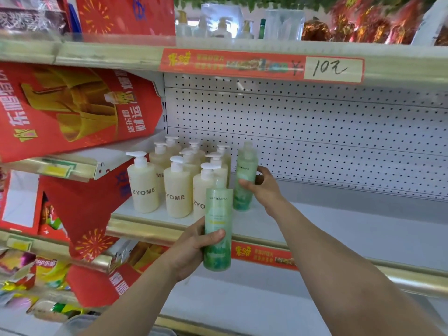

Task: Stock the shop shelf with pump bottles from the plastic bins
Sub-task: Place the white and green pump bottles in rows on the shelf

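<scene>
Green bottle [246, 175] in right hand [264, 188], second bottle [218, 221] in left hand [191, 251].

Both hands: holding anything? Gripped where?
Left hand grips the near green bottle around its lower body. Right hand grips the far green bottle at mid-body, beside the cream pump bottles on the shelf.

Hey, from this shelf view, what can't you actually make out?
Head view throughout.
- Plastic bins: outside the frame.
- Front cream bottle: label cut to ZYO by the green bottle in the left hand.
- Rear cream bottles: labels hidden behind the front row.
- Second green bottle in the right hand: whether its base touches the shelf, unclear.
- Top-shelf bottles: blurred.
</scene>
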Motion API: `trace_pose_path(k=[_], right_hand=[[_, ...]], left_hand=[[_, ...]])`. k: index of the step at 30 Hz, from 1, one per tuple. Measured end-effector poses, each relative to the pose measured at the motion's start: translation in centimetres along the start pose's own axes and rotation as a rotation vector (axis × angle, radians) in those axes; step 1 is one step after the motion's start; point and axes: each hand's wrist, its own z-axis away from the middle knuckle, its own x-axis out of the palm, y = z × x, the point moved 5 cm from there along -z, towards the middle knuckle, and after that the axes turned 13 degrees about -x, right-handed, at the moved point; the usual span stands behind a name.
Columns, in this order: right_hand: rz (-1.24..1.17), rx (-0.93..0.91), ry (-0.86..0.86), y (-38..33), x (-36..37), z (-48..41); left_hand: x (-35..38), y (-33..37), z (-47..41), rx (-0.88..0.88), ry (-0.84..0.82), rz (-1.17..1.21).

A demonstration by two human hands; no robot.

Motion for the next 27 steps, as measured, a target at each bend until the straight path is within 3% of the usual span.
trace_pose_path(k=[14, 27], right_hand=[[0.219, 0.061, 0.123, 0.5, -6.1, -1.4], [0.374, 0.111, 0.064, 0.8, -7.4, -3.7]], left_hand=[[-0.1, 0.3, -1.2, -0.022, -0.007, -0.031], [0.2, 0.4, -1.7, 0.009, 0.020, 0.003]])
